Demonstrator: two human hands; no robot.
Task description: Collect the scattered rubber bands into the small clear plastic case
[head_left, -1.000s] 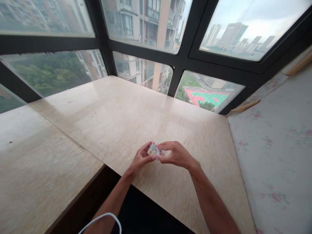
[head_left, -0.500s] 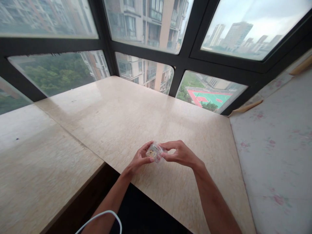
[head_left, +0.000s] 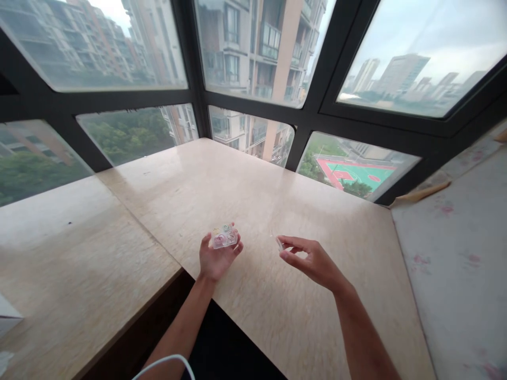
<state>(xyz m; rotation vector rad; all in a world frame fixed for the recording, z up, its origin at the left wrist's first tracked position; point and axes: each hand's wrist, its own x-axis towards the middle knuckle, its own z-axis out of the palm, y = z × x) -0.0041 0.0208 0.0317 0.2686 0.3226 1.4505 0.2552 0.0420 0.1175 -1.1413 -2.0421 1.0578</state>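
Note:
A small clear plastic box [head_left: 225, 238] rests on the palm and fingers of my left hand [head_left: 217, 257], with small coloured rings or bands inside, some pink, some yellowish. My left fingers curl up around its sides. To the right, apart from the box, my right hand [head_left: 303, 253] pinches a thin clear piece [head_left: 279, 244] between thumb and fingers; it looks like a lid. Both hands are above the pale stone surface.
The pale marble-like ledge [head_left: 237, 179] reaches back to dark-framed windows. A floral-papered wall [head_left: 455, 264] stands at the right. A white cable [head_left: 170, 358] crosses my left forearm. A white box corner [head_left: 8, 314] shows at the left edge.
My hands have moved apart. The clear piece in my right hand is now away from the box, which my left hand has carried left and tilted. The view has shifted too.

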